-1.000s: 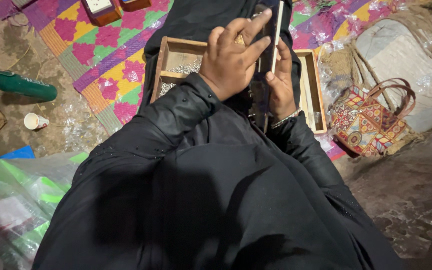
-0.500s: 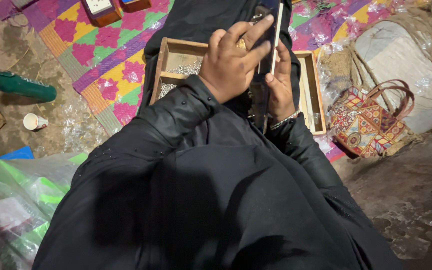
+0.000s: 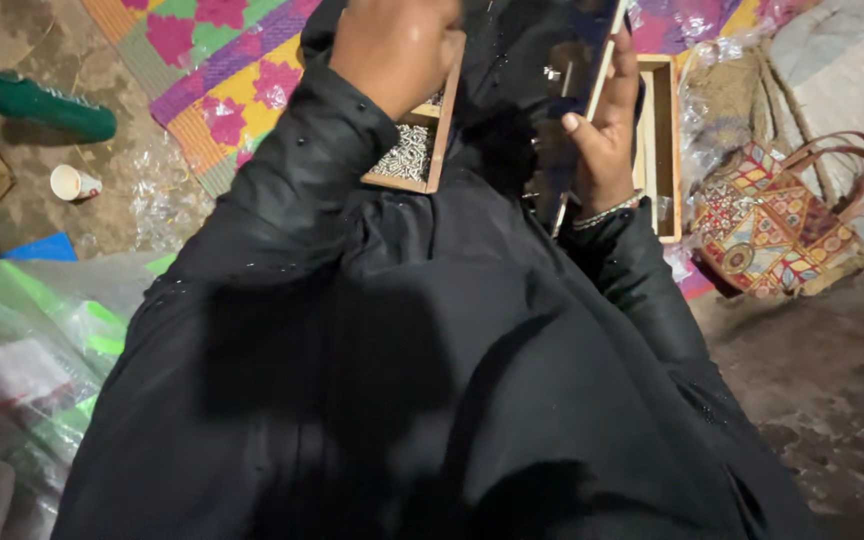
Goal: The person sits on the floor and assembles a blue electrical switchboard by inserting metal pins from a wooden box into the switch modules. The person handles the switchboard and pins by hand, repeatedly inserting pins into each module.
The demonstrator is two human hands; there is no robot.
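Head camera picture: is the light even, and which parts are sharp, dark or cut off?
Head view: light is uneven; the black garment fills the middle as a dark, near-detailless mass; the woven mat and patterned bag are brighter and fairly sharp; the left hand is cut by the top edge; the right hand looks slightly soft.

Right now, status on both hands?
Right hand grips flat dark panel. Left hand over wooden tray of small silver bits. Nothing blocking.

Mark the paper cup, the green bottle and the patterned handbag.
paper cup point(image 3: 74, 183), head view, on its side wall.
green bottle point(image 3: 32, 100), head view, mid-body.
patterned handbag point(image 3: 777, 228), head view, on its front panel.
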